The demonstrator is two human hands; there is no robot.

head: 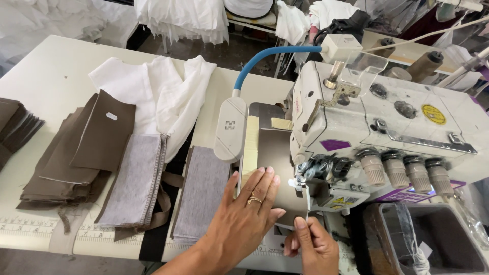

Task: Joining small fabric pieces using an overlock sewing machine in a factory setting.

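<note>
Hands at the sewing machine (377, 127)
Left hand (244, 214) flat, open on brown fabric (270, 147); right hand (313, 244) pinches a thread (307, 201)

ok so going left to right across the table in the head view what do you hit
Dark brown fabric stack at the left edge → brown cut pieces → grey piece with stitched edge → grey stack → left hand flat on the fabric → right hand pinching thread → sewing machine.
</note>
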